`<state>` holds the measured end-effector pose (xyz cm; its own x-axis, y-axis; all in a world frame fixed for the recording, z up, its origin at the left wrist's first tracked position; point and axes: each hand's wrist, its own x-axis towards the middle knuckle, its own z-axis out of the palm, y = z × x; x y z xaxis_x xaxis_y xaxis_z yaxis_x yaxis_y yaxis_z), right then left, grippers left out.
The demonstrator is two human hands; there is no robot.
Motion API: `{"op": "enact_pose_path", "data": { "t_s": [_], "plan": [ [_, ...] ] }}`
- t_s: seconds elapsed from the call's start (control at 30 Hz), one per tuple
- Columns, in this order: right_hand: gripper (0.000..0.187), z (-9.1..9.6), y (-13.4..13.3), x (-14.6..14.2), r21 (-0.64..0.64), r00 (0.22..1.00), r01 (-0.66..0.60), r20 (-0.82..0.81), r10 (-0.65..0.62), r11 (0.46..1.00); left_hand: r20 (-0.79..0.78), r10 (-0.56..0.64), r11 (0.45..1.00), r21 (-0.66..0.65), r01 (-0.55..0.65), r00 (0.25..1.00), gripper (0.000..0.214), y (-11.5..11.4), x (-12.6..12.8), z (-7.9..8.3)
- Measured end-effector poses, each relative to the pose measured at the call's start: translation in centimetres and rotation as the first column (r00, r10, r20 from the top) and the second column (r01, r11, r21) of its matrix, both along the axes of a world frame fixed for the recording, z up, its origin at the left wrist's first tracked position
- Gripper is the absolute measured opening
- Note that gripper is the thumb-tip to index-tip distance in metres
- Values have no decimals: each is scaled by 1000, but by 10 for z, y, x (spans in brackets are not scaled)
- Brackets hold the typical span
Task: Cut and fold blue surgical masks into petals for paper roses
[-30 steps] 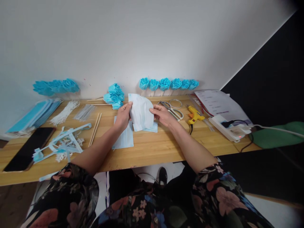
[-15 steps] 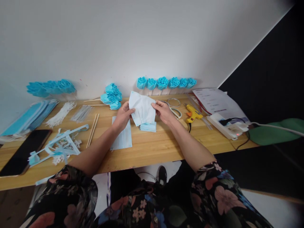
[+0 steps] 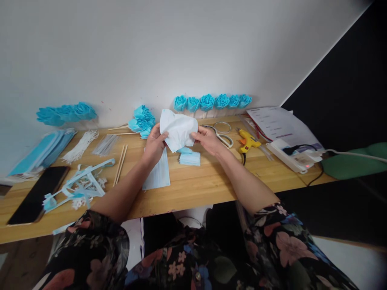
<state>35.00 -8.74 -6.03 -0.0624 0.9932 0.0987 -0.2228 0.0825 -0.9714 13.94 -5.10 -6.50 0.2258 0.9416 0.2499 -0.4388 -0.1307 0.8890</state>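
Between my two hands a pale face mask sheet [image 3: 178,129] is spread out above the table, its white side towards me. My left hand [image 3: 155,144] pinches its left edge, thumb on top. At the right edge my right hand [image 3: 208,139] grips it the same way. Below the sheet lies a small stack of folded light-blue pieces [image 3: 190,158]. Another flat mask sheet [image 3: 157,173] rests on the table, partly under my left hand and wrist. White-handled scissors [image 3: 223,139] lie just beyond my right hand, partly hidden by it.
Several blue flowers [image 3: 207,102] stand along the wall, with more flowers [image 3: 142,121] lying left of centre. A yellow glue gun [image 3: 248,141] and a power strip [image 3: 288,157] are at right. At left lie a phone [image 3: 39,195], cut strips [image 3: 81,183], sticks [image 3: 120,165] and stacked masks [image 3: 42,151].
The mask sheet has been raised slightly and opened wider between my hands, its lower edge lifting off the folded stack. The view has shifted a little.
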Motion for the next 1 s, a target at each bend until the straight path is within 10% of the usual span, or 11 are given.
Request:
{"op": "enact_pose_path", "data": {
  "t_s": [1.0],
  "plan": [
    [48,1,4,2,-73,975,61,-208,-75,995,-336,-249,968,-51,247,908,51,-13,-9,2]
  ]
}}
